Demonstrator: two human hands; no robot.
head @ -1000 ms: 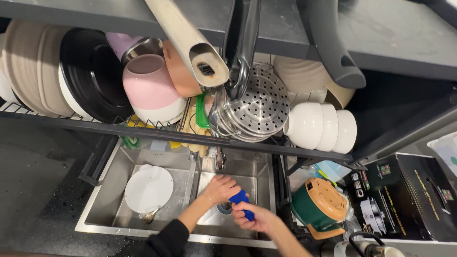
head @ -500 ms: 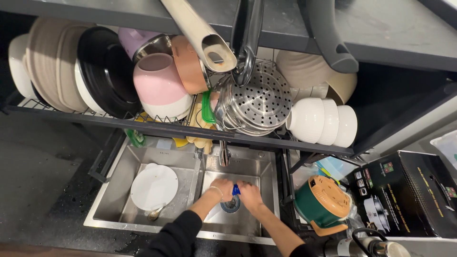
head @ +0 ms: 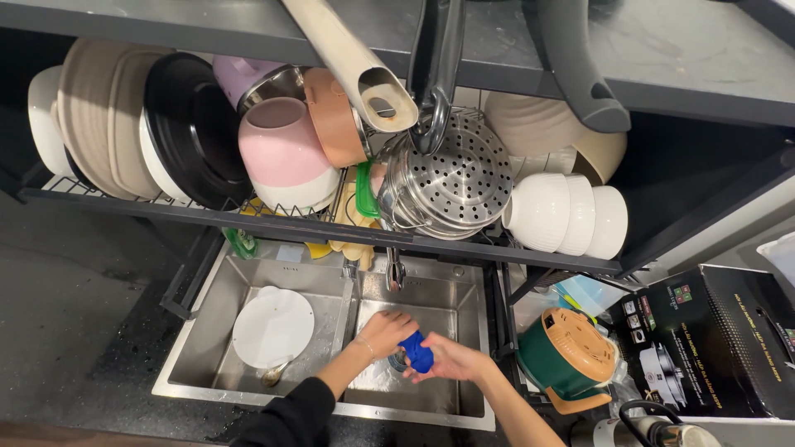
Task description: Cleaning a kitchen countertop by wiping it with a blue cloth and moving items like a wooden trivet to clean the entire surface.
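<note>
**Blue item back up between both hands, right basin**

Since half a second ago the blue object [head: 416, 352] sits higher and more exposed; before, it was mostly hidden low between the hands. It's over the right basin of the steel sink [head: 468, 327], under the tap [head: 394, 269]. Right hand [head: 451, 362] cups it from the right, fingers curled round it. Left hand [head: 383, 330] presses on it from above-left, fingers closed. What the object is: can't tell. Left basin holds a white plate [head: 273, 326] with a spoon [head: 274, 375] at its edge. Rack above: pink bowl [head: 283, 152], perforated steamer [head: 455, 175], stacked white bowls [head: 566, 213]. Green-and-orange appliance [head: 567, 359] sits right of the sink.
</note>
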